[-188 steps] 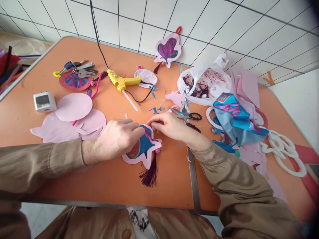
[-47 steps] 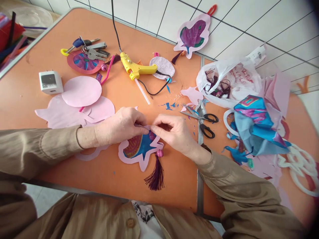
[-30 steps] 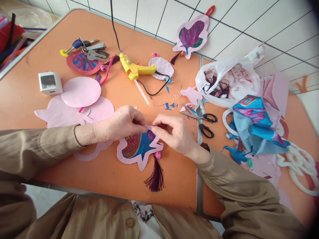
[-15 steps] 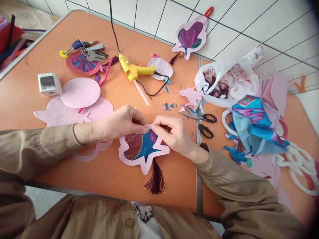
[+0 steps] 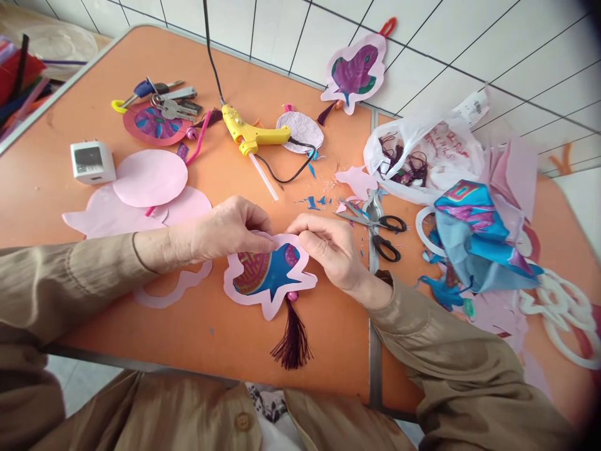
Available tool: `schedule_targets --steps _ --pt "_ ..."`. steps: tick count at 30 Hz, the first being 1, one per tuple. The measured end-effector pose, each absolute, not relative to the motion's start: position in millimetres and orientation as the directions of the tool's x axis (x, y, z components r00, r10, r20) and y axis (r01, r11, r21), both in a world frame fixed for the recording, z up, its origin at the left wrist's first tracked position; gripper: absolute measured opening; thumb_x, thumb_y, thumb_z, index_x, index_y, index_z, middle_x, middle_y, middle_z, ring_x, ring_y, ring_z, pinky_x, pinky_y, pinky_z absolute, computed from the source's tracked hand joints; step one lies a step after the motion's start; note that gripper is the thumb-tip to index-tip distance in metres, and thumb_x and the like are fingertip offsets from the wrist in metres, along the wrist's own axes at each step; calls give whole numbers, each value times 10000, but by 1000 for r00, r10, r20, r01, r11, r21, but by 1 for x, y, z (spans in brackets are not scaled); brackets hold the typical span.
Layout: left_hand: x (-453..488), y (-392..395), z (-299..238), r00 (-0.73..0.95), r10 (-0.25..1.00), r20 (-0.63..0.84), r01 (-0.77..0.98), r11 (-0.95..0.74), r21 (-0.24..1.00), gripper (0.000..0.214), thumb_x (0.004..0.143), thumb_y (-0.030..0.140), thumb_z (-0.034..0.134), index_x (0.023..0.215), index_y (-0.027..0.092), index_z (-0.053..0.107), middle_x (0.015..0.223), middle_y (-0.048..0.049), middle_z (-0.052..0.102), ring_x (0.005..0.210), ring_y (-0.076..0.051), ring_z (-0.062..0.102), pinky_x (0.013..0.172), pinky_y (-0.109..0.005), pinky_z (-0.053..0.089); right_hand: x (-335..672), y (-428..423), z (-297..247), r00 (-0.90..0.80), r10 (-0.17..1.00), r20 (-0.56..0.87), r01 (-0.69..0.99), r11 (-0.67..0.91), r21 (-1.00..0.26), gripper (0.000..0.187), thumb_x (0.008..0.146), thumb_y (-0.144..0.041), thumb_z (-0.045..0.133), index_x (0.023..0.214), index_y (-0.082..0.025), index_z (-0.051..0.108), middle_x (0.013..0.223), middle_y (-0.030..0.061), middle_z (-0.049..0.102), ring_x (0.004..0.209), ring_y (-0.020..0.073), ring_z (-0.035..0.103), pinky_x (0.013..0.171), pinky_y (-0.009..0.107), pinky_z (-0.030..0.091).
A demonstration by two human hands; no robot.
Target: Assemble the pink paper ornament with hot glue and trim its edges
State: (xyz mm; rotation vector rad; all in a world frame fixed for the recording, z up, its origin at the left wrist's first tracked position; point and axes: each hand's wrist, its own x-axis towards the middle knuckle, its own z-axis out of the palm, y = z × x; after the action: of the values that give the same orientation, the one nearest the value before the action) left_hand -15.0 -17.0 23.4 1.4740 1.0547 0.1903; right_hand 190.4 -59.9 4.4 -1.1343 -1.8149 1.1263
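Between my two hands is a pink-bordered ornament (image 5: pixel 257 289) with blue patterned fabric in its middle. My left hand (image 5: pixel 233 230) pinches its top edge with thumb and fingers. At the upper right of the same border, my right hand (image 5: pixel 327 250) grips the edge between thumb and forefinger. A dark tassel (image 5: pixel 292 341) with a pink bell (image 5: pixel 292 295) hangs from the ornament's lower right and lies on the orange table (image 5: pixel 178 338). Left of it, a wavy pink paper outline (image 5: pixel 176 293) lies partly under my left forearm.
Behind my hands rests a yellow glue gun (image 5: pixel 253 133) with its cord. Scissors (image 5: pixel 375 220) lie to the right, near a plastic bag (image 5: pixel 432 153) of tassels and blue fabric (image 5: pixel 483 238). Pink paper shapes (image 5: pixel 150 178), a white charger (image 5: pixel 92 161) and keys (image 5: pixel 173 103) are at left.
My right hand has shifted slightly right along the border, away from my left. The ornament has moved up a little, and the pink bell above the tassel now shows.
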Motion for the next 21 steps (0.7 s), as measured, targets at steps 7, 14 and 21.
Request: schedule_targets --steps 7,14,21 --pt "-18 -18 17 546 722 -426 403 220 889 191 615 312 775 723 165 720 637 23 614 595 -107 539 543 -224 405 186 -61 2 -290 949 125 341 225 -913 283 896 -249 582 630 -213 491 552 -41 517 490 86 452 470 242 346" --pt "-17 -22 22 473 769 -430 268 339 902 249 595 337 844 591 159 670 575 23 570 570 -89 491 549 -229 359 189 -62 0 -242 955 174 289 242 -926 281 900 -272 591 640 -210 505 551 -41 503 495 87 454 465 238 339" --pt "-14 -25 26 432 800 -416 303 305 903 225 602 348 839 584 165 709 566 -3 627 562 -110 523 534 -241 370 190 -62 -1 -272 942 195 264 268 -927 215 896 -315 617 719 -193 608 623 -15 582 548 106 514 502 255 387"
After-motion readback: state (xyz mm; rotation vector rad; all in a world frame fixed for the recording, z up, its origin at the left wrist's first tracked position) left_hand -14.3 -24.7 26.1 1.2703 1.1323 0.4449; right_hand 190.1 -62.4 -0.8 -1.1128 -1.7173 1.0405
